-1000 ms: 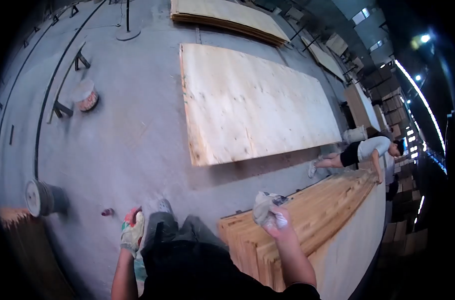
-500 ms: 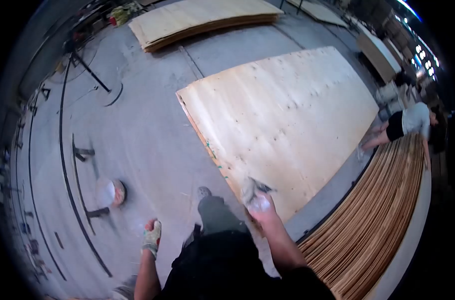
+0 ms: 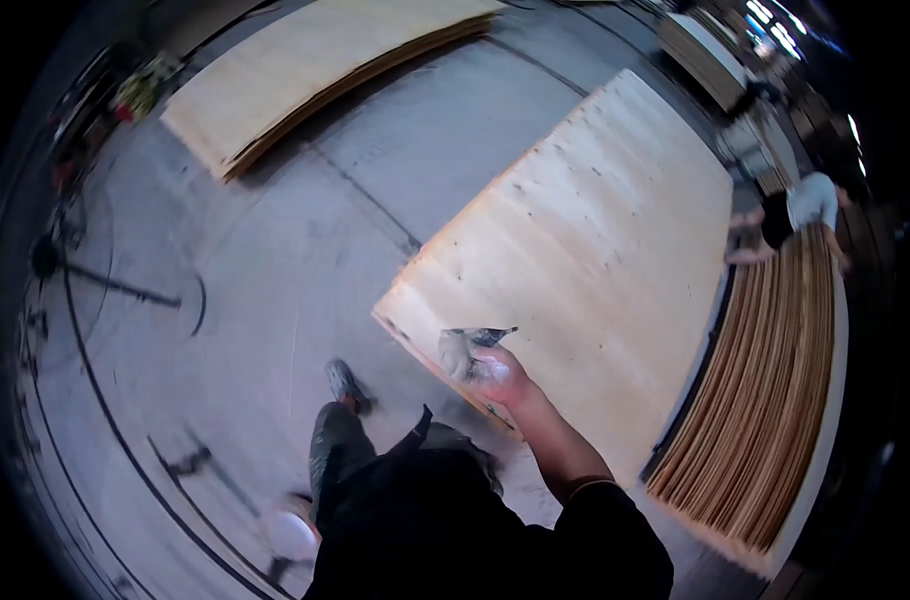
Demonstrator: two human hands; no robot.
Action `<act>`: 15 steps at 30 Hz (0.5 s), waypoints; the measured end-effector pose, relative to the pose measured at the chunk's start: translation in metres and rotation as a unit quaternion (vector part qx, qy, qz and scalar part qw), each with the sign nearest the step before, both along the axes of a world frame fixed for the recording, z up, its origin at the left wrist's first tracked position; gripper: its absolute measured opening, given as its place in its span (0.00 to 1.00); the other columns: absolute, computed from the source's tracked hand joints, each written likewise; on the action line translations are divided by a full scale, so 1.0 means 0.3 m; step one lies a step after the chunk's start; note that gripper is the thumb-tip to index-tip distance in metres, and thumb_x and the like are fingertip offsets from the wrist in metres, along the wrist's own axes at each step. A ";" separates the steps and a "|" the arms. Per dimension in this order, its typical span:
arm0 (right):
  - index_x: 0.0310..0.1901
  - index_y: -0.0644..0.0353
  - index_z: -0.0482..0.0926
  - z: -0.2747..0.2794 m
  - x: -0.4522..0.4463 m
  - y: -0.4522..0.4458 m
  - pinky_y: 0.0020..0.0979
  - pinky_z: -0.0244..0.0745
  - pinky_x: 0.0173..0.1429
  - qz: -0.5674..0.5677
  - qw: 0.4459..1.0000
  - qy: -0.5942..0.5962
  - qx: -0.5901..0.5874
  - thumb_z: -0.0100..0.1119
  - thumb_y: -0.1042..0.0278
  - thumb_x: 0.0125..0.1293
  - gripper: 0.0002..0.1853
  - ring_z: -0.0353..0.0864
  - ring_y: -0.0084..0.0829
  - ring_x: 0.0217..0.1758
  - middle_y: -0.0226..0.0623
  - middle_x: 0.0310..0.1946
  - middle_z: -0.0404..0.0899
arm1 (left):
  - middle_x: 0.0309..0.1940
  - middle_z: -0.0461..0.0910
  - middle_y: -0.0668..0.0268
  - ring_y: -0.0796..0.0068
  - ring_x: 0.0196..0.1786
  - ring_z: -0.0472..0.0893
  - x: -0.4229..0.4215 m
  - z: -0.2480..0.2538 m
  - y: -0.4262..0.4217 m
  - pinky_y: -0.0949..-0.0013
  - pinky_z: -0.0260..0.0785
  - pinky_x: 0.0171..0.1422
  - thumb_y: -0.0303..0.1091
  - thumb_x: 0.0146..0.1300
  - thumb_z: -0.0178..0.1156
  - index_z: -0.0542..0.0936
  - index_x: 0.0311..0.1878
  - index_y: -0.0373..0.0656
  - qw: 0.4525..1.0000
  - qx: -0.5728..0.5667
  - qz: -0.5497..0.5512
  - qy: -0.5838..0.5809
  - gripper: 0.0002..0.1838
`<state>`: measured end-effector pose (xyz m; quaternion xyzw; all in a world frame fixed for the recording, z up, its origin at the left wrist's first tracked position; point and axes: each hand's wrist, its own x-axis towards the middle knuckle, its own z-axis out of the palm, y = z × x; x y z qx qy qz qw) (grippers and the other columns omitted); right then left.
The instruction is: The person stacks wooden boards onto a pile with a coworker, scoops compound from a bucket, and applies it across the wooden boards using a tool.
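My right hand (image 3: 490,366) is held over the near left edge of a plywood sheet stack (image 3: 575,240), with its fingers closed. A crumpled grey-white thing (image 3: 456,352) with a dark pointed end shows at the fingers. Its kind is unclear; it could be a worn glove round a tool. The pale top sheet has small dark knots and marks. Whether the hand touches the sheet, I cannot tell. My left hand is out of view.
Another plywood stack (image 3: 325,70) lies at the far left. On the right, a long row of thin wood sheets (image 3: 755,400) has a person (image 3: 810,205) bending beside it. A round bucket (image 3: 293,530) stands at lower left near metal rails. My shoe (image 3: 346,383) is on the concrete floor.
The view has turned, and my body has moved closer to the far plywood stack. My gloved left hand has dropped out of view. The right hand still holds the grey-white thing, now turned differently.
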<state>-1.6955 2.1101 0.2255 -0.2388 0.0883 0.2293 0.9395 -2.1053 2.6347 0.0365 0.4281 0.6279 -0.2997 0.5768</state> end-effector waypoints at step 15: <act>0.59 0.65 0.71 -0.249 0.416 0.288 0.39 0.79 0.57 -0.435 0.884 0.168 0.042 0.54 0.68 0.68 0.20 0.80 0.36 0.54 0.42 0.51 0.78 | 0.69 0.70 0.67 0.66 0.68 0.69 3.162 0.348 0.438 0.50 0.49 0.72 0.64 0.65 0.55 0.63 0.74 0.56 0.869 0.093 -0.345 -0.342 0.38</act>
